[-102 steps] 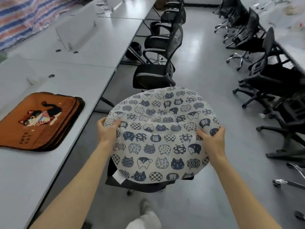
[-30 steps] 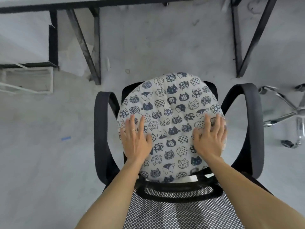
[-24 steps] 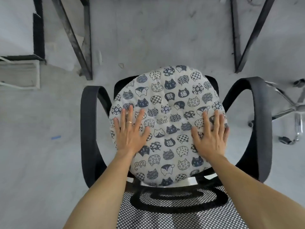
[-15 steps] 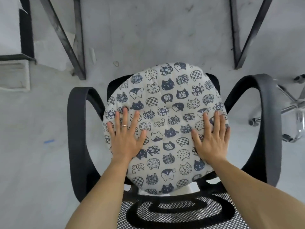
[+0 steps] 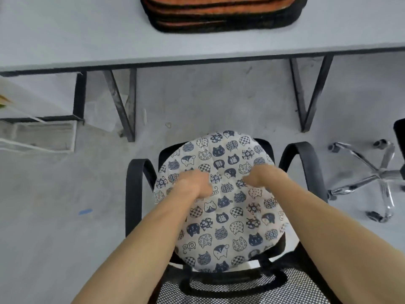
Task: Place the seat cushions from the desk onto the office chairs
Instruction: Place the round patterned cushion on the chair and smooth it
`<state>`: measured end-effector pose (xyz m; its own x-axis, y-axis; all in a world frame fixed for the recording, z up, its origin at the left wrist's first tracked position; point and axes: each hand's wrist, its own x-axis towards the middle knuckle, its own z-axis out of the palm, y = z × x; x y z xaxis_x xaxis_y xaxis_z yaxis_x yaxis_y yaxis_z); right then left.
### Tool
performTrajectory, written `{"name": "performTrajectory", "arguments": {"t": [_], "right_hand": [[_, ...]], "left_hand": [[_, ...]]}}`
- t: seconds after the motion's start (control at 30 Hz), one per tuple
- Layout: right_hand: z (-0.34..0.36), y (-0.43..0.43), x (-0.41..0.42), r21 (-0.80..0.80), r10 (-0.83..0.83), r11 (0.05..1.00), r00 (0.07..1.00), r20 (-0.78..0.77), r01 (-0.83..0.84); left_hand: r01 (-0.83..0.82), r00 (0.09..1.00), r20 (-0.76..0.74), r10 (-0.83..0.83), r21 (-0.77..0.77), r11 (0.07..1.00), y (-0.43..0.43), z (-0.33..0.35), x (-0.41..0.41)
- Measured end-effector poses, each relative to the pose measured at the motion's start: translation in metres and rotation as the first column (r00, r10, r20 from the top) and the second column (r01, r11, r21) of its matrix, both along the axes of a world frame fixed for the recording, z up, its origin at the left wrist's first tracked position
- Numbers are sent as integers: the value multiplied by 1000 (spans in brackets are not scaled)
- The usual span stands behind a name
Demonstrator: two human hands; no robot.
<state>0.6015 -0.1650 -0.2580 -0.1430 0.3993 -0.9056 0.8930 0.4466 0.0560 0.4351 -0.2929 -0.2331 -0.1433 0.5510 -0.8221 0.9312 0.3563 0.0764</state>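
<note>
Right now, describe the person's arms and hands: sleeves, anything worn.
Both forearms are bare, with no sleeves in view. The left hand and right hand are motion-blurred; no gloves, watch or wristband show. Any ring cannot be made out through the blur.

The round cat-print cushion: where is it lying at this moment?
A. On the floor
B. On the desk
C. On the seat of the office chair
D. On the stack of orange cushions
C: the cushion lies on the chair seat between the armrests, while the orange cushions sit on the desk.
</note>
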Motion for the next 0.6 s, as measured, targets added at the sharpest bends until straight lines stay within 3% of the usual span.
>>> {"name": "performTrajectory", "arguments": {"t": [0.1, 0.2, 0.33, 0.43, 0.6], "right_hand": [[0, 17, -25, 174, 0, 984, 970, -245, 44], [-30, 18, -36, 364, 70, 921, 858, -509, 141], [-88, 11, -32, 429, 193, 902, 835, -514, 56], [-115, 4, -20, 541, 254, 837, 819, -515, 80], [-133, 2, -20, 558, 223, 819, 824, -522, 132]], "left_hand": [[66, 997, -49, -53, 308, 949, 33, -7, -1], [52, 998, -58, -27, 496, 867, 52, -48, -7], [24, 999, -49, 2, 525, 851, 44, -123, -18], [40, 995, -97, 27, 627, 778, 34, -152, -23], [29, 993, -106, 53, 648, 761, 35, -166, -21]]}}
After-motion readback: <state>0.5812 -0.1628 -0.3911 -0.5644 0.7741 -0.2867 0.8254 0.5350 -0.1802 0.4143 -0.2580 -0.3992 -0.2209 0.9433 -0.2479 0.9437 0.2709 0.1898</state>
